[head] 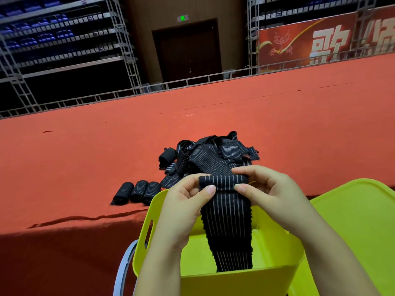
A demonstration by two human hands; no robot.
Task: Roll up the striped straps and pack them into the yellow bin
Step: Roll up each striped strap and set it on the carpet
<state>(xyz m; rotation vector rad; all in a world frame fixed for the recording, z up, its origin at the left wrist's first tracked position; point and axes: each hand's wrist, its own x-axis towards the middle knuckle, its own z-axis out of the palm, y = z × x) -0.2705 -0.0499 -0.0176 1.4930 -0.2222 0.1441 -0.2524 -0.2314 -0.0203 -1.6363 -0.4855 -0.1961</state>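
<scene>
A black strap with thin pale stripes hangs down into the yellow bin. Its top end is folded into a small roll, pinched by my left hand and my right hand from either side, thumbs on the front. Behind my hands a tangled pile of loose striped straps lies on the red surface. Three rolled straps lie side by side to the left of the bin's far corner. Another roll sits at the pile's left edge.
A yellow lid lies to the right of the bin. A grey metal ring shows at the bin's lower left. The red surface's front edge drops off beside the bin. Metal truss railing runs along the far edge.
</scene>
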